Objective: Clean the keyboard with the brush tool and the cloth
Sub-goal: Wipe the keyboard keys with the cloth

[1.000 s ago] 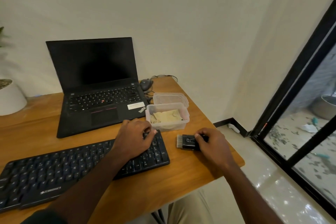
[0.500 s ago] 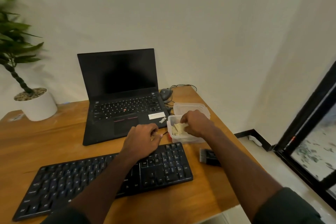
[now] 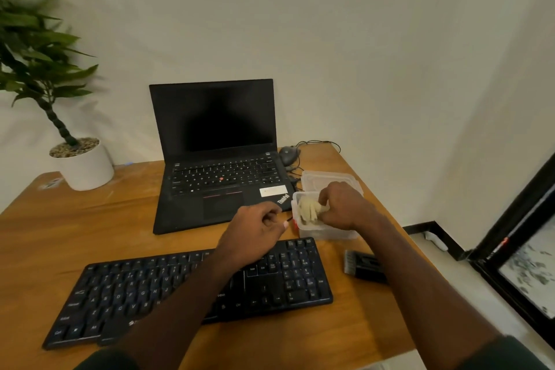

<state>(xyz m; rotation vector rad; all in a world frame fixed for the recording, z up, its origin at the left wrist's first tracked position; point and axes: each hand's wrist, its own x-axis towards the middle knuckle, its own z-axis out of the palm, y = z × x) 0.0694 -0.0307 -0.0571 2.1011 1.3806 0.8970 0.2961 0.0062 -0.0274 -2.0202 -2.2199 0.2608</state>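
- My wooden desk [image 3: 126,228] carries everything here.
- Near edge: black keyboard [image 3: 288,276], brush tool [image 3: 362,269] lying to its right.
- Far middle: open laptop [image 3: 216,159]; mouse [image 3: 287,155] at its right.
- Right: clear tub [image 3: 326,233], its lid [image 3: 318,179] behind.
- Far left: white potted plant [image 3: 85,167].

The right hand [image 3: 345,207] pinches the cloth [image 3: 307,209] over the clear tub [image 3: 324,233], beside the keyboard [image 3: 192,285].
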